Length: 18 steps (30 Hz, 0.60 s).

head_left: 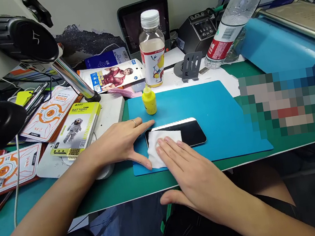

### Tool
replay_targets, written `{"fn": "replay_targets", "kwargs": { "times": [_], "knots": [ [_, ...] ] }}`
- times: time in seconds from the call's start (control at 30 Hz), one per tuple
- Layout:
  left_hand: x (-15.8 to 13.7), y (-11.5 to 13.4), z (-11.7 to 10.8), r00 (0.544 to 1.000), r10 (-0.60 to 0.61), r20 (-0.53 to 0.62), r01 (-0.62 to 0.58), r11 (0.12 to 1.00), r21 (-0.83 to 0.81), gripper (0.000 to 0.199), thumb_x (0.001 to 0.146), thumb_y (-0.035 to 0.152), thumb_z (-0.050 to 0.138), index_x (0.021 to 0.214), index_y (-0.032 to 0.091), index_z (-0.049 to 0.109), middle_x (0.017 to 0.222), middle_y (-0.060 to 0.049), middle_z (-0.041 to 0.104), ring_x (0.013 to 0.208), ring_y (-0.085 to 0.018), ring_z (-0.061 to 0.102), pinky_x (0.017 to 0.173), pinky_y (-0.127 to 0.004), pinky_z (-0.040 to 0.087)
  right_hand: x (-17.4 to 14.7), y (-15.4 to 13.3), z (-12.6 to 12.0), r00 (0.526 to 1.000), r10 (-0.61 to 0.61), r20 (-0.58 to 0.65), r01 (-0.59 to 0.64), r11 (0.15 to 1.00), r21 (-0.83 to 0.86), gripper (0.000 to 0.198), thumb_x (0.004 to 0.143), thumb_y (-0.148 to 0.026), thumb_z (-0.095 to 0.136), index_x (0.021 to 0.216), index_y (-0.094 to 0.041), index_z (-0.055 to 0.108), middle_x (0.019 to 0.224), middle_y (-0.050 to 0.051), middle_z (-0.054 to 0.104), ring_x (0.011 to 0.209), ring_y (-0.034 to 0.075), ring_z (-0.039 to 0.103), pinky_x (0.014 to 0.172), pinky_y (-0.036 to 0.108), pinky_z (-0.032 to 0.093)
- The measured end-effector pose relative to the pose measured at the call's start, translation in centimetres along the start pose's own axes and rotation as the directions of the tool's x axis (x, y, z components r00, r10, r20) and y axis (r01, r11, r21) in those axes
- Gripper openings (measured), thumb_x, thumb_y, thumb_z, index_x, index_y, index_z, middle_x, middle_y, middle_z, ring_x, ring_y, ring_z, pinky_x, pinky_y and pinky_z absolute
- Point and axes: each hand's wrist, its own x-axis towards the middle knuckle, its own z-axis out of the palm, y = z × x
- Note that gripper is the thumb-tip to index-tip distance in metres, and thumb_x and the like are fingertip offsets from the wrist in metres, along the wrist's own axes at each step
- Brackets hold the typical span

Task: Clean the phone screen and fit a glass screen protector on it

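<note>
A smartphone [193, 131] with a dark screen lies flat on the blue mat [219, 118]. A white wiping cloth [156, 155] covers its left part. My right hand [187, 167] presses the cloth onto the screen with straight, flat fingers, its thumb held apart near the table edge. At the phone's left end is my left hand [122, 141], index finger and thumb spread wide around that end. Whether those fingers touch the phone I cannot tell. Just behind the left fingertips stands a small yellow dropper bottle [149, 102].
On the left are a battery box [77, 126], orange-and-white screen boxes [52, 113] and a microscope stand's metal post [74, 79]. Drink bottle [153, 51], phone stand [193, 66] and tilted water bottle [226, 32] stand behind. A blue machine [279, 42] occupies the right; a pixelated patch hides something.
</note>
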Motion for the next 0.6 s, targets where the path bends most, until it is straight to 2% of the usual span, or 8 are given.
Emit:
{"fn": "replay_targets", "kwargs": {
  "times": [0.13, 0.3, 0.43, 0.53, 0.6],
  "knots": [
    [0.0, 0.2, -0.2, 1.000, -0.004, 0.003, 0.004, 1.000, 0.020, 0.106, 0.075, 0.091, 0.058, 0.153, 0.020, 0.048, 0.102, -0.005, 0.059, 0.084, -0.023, 0.064, 0.070, -0.030, 0.042, -2.4, 1.6, -1.2, 0.999, 0.035, -0.005, -0.036, 0.995, -0.098, 0.088, 0.101, -0.068, 0.038, 0.151, 0.004, 0.049, 0.159, 0.026, 0.048, 0.147, 0.036, 0.049, 0.115, 0.051, 0.051],
    [0.1, 0.4, -0.3, 1.000, -0.012, -0.006, 0.012, 0.999, 0.038, 0.090, 0.085, 0.085, 0.055, 0.151, 0.024, 0.054, 0.104, -0.007, 0.061, 0.085, -0.023, 0.064, 0.070, -0.030, 0.042, -3.4, 4.1, -1.5, 0.994, 0.112, -0.020, -0.114, 0.985, -0.126, 0.083, 0.104, -0.064, 0.035, 0.153, 0.002, 0.046, 0.159, 0.025, 0.048, 0.148, 0.036, 0.048, 0.117, 0.053, 0.048],
    [0.2, 0.3, -0.1, 1.000, -0.013, -0.017, 0.013, 1.000, 0.024, 0.091, 0.085, 0.086, 0.053, 0.152, 0.025, 0.053, 0.105, -0.007, 0.061, 0.088, -0.024, 0.066, 0.071, -0.031, 0.044, -1.7, 4.2, -0.8, 0.980, 0.195, -0.044, -0.200, 0.965, -0.170, 0.089, 0.104, -0.066, 0.029, 0.150, 0.009, 0.047, 0.157, 0.032, 0.047, 0.147, 0.040, 0.047, 0.118, 0.055, 0.046],
    [0.1, 0.2, 0.0, 0.999, -0.025, -0.020, 0.025, 1.000, 0.009, 0.095, 0.084, 0.086, 0.054, 0.154, 0.022, 0.049, 0.106, -0.007, 0.062, 0.090, -0.025, 0.066, 0.073, -0.032, 0.045, 0.5, 2.5, 0.1, 0.953, 0.294, -0.072, -0.303, 0.932, -0.198, 0.102, 0.099, -0.074, 0.031, 0.147, 0.015, 0.047, 0.155, 0.038, 0.045, 0.146, 0.045, 0.046, 0.119, 0.056, 0.044],
    [0.1, 0.2, 0.2, 0.999, -0.034, -0.030, 0.034, 0.999, -0.019, 0.102, 0.083, 0.086, 0.056, 0.157, 0.017, 0.042, 0.108, -0.008, 0.063, 0.091, -0.025, 0.066, 0.074, -0.032, 0.046, 2.2, 0.9, 0.7, 0.952, 0.297, -0.075, -0.306, 0.935, -0.177, 0.110, 0.094, -0.080, 0.034, 0.147, 0.016, 0.046, 0.156, 0.038, 0.043, 0.147, 0.046, 0.045, 0.121, 0.055, 0.041]
  ]
}}
